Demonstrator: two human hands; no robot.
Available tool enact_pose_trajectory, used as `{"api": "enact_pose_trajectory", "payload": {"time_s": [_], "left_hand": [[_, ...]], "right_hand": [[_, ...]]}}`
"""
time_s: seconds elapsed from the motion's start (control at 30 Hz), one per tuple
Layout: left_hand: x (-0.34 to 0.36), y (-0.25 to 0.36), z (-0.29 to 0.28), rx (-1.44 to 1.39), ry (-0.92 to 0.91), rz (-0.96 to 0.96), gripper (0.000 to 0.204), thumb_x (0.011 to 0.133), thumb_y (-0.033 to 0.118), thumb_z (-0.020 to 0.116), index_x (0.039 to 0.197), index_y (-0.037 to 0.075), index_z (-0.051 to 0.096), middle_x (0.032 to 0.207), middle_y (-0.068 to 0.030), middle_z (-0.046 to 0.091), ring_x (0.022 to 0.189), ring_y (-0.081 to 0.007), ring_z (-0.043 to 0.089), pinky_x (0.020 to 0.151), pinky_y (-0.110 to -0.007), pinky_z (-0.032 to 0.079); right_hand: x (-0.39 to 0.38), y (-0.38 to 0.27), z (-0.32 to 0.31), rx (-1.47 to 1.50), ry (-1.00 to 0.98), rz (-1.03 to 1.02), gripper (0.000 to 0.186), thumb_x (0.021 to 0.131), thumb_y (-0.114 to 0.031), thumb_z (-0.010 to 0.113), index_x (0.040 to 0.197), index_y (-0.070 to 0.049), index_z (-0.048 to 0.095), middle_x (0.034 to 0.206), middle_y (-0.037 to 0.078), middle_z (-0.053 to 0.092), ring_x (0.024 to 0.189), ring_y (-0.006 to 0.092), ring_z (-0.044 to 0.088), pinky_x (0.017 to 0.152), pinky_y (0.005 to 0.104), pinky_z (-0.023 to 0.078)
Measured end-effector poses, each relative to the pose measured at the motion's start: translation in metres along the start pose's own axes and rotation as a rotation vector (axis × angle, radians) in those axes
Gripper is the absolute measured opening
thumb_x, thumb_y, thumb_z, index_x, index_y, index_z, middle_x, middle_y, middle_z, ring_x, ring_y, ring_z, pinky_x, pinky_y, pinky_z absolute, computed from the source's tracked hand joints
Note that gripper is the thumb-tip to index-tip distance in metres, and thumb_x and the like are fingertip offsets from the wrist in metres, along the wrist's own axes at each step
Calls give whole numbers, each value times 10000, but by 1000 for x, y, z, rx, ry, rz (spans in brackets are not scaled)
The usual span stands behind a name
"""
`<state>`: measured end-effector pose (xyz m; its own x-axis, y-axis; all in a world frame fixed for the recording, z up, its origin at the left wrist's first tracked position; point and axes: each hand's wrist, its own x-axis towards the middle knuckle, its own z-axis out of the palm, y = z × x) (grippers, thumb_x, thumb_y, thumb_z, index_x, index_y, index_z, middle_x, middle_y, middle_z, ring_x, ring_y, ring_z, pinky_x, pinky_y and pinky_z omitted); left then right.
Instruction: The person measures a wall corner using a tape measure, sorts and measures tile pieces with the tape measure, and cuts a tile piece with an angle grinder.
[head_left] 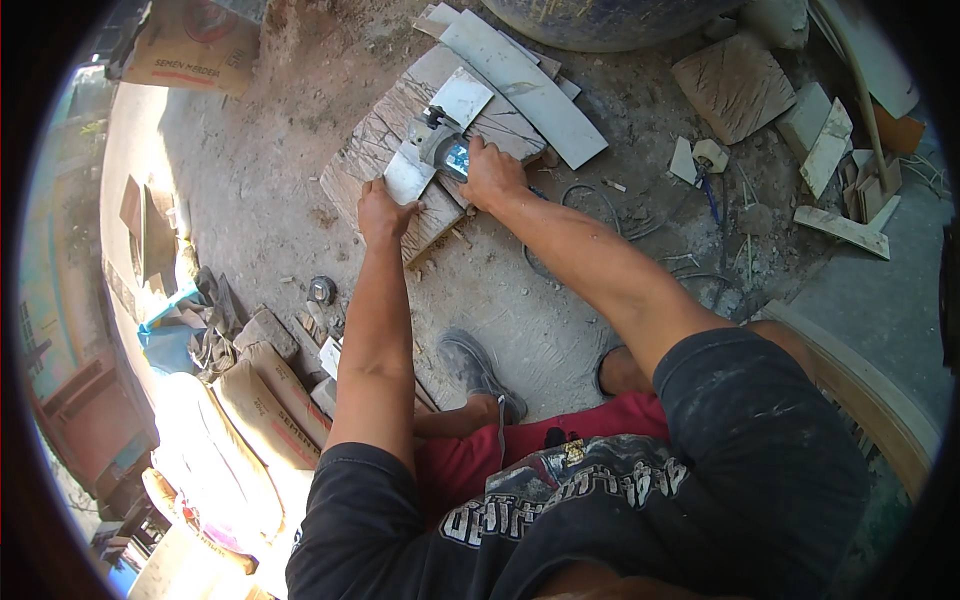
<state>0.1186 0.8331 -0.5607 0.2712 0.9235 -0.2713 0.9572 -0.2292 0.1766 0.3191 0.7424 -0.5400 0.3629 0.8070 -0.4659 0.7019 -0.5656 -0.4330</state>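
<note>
My right hand (492, 176) is closed around a small handheld tile cutter (453, 158) with a grey metal guard and a blue body. The tool rests over pale tile. One white tile piece (408, 176) shows on its near side, and white tile (464, 95) shows beyond it; whether they are one piece I cannot tell. My left hand (384, 212) grips the near corner of the white tile piece, thumb on top. Beneath lie brown, wood-grained slabs (350, 180). The cutter's blade is hidden.
Long pale tile strips (530, 90) lie beyond the slabs. A cable (600, 205) loops over the dusty ground at right, near tile offcuts (830, 150) and a square brown tile (735, 88). A tape measure (321, 290) lies at left, above paper sacks (265, 405). A large round tub (600, 25) stands at the back.
</note>
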Motion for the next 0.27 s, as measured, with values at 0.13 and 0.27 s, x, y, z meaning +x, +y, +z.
{"api": "enact_pose_trajectory", "payload": {"time_s": [0.13, 0.27], "left_hand": [[1, 0, 0, -4, -11, -10, 907, 600, 357, 984, 1345, 12, 598, 1353, -162, 620, 1211, -382, 619, 1028, -441, 527], [0, 0, 0, -11, -2, 0, 906, 604, 362, 984, 1346, 13, 599, 1353, -164, 619, 1213, -380, 619, 1027, -439, 528]], "right_hand": [[-2, 2, 0, -12, 9, -14, 746, 826, -334, 852, 1350, 8, 446, 1224, 234, 662, 1134, 382, 694, 965, 437, 583], [-3, 4, 0, -14, -2, -20, 760, 826, -346, 853, 1357, 11, 442, 1233, 237, 660, 1140, 381, 692, 969, 435, 581]]}}
